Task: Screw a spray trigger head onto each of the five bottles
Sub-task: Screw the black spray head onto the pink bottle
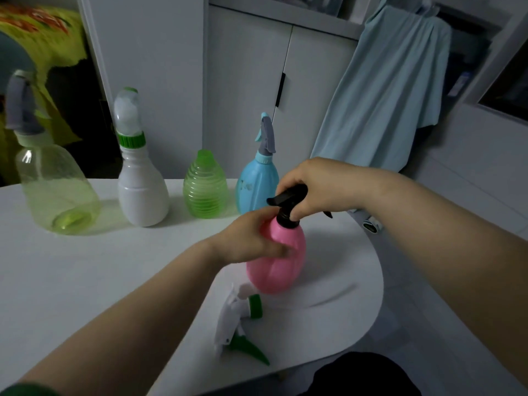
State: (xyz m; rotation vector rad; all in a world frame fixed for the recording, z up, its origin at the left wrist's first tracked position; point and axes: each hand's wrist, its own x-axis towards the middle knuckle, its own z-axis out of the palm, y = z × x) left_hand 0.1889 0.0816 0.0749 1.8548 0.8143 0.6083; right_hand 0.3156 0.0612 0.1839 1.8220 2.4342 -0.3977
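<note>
My left hand (251, 238) grips the side of a pink bottle (281, 258) standing on the white table (85, 270). My right hand (317, 187) is closed on the black trigger head (287, 207) seated on its neck. A loose white and green trigger head (237, 324) lies on the table in front of the pink bottle. Behind stand a blue bottle (255, 184) with a grey-blue head, a ribbed green bottle (205, 185) with an open neck, a white bottle (141, 178) with a green collar and clear cap, and a clear yellow-green bottle (54, 187) with a grey head.
The table's curved edge (377, 270) runs down the right side. White cupboard doors (248, 81) stand behind it, and a light blue garment (391, 90) hangs at the right. A small white object (371, 225) sits at the table's right edge.
</note>
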